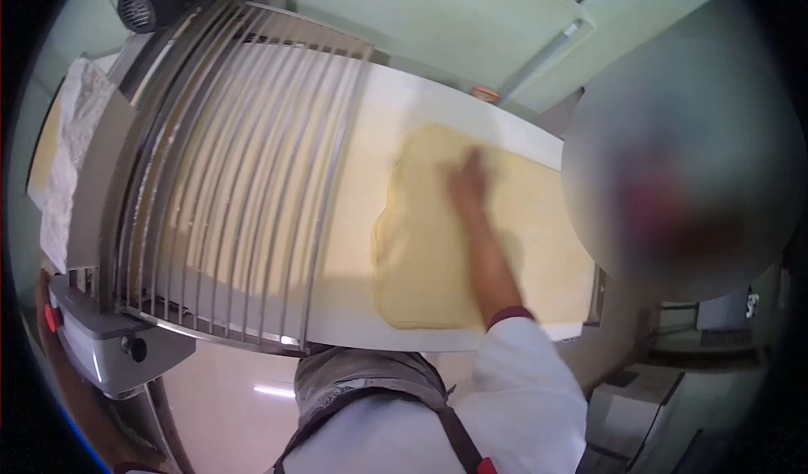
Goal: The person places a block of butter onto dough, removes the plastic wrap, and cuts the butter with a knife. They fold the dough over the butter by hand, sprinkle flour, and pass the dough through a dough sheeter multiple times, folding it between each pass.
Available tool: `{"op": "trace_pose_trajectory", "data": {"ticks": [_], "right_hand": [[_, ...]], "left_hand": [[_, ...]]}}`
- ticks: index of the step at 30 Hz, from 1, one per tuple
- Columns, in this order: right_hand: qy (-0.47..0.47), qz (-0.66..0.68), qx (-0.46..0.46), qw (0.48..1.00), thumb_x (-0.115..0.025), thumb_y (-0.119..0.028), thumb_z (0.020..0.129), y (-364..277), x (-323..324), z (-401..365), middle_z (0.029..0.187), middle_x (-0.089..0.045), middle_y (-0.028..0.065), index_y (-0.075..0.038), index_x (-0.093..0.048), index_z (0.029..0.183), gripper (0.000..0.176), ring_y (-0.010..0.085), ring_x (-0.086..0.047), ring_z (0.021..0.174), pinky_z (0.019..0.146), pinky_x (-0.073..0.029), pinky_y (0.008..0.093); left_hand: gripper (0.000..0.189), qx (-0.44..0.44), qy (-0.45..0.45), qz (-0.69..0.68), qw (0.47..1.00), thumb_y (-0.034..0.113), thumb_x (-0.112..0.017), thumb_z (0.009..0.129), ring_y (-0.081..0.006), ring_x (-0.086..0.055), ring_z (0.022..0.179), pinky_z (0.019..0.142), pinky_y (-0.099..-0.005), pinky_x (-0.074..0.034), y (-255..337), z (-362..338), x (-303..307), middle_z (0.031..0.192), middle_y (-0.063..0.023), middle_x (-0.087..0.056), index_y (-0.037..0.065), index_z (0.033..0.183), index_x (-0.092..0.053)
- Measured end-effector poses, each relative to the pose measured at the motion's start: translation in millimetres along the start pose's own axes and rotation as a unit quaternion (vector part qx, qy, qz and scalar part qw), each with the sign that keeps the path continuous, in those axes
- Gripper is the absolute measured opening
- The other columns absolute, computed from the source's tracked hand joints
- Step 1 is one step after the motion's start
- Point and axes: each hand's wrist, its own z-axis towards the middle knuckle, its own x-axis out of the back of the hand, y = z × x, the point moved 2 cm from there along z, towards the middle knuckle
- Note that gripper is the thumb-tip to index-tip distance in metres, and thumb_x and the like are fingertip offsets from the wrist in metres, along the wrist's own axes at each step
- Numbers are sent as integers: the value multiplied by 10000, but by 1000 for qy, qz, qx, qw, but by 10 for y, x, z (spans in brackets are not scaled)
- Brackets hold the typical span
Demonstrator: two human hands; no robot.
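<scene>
A wide, flat sheet of pale yellow dough (pixel 429 263) lies on the white belt (pixel 349 255) of a dough sheeter. My right hand (pixel 467 179) is over the upper middle of this sheet, with the forearm reaching across from the near side. Motion smears its fingers, so I cannot see whether they hold anything or touch the dough. My left hand is out of the picture. To the left of the dough, the metal bar guard (pixel 252 179) slants over the belt.
The sheeter's grey side housing (pixel 126 348) carries a red button (pixel 53 316) and a black knob (pixel 133 348). A dark motor (pixel 151 1) sits at the upper left. An orange-rimmed item (pixel 486 94) lies by the belt's far edge. A round blur covers the right side.
</scene>
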Motion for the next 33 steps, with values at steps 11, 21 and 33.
{"op": "trace_pose_trajectory", "data": {"ticks": [11,21,33], "right_hand": [[15,-22,-406,914,-351,-599,942,2546,475,-2350,1542,-174,248,84,-179,1460,875,346,-154,1445,1154,-155,504],[-5,-15,-66,998,-418,-395,992,315,242,-2956,1567,-203,139,-40,-196,1501,659,272,-175,1453,1146,-151,498],[3,-30,-33,999,-397,-449,986,-449,174,-3155,1499,-306,230,44,-281,1444,683,362,-274,1402,1129,-211,505]], "left_hand": [[493,-2,-47,-6,999,399,-466,935,-276,-603,989,897,-423,-457,-38,343,-273,1091,-191,-639,-16,1165,-600],[535,141,171,-234,947,427,-508,918,-335,-598,1092,937,-411,-446,1465,-307,175,1165,-247,-620,-33,1179,-586],[367,35,27,-519,854,348,-812,729,-128,-531,608,592,-289,-442,840,-2729,-835,684,-29,-607,32,781,-632]]}}
